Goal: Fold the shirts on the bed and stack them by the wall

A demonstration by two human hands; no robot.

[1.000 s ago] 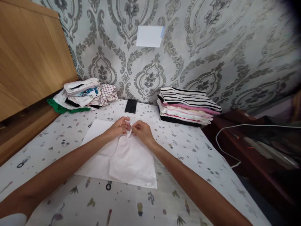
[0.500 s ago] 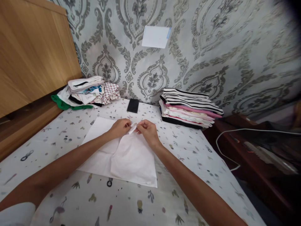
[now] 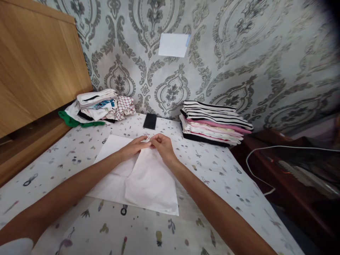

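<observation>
A thin white cloth [image 3: 152,180] lies on the printed bed sheet, its right part folded over the rest. At its far edge my right hand [image 3: 162,145] pinches a narrow white strip between thumb and fingers. Close beside it, my left hand [image 3: 135,147] is closed on the same edge, thumb and fingertips almost touching the right hand's. A small loop of the strip stands up between the fingertips. Whether the cloth is a garment, I cannot tell. Part of its left side is hidden under my left forearm.
A black phone [image 3: 150,121] lies beyond the cloth. Folded clothes [image 3: 215,122] are stacked at right, with a striped one on top; a looser clothes pile [image 3: 97,106] sits by the wooden cabinet [image 3: 42,67]. A white cable [image 3: 248,159] runs beyond the bed's right edge.
My left hand has moved slightly right, its fingers now flatter over the strip. The right hand has shifted a little left, and the raised strip shows less between them.
</observation>
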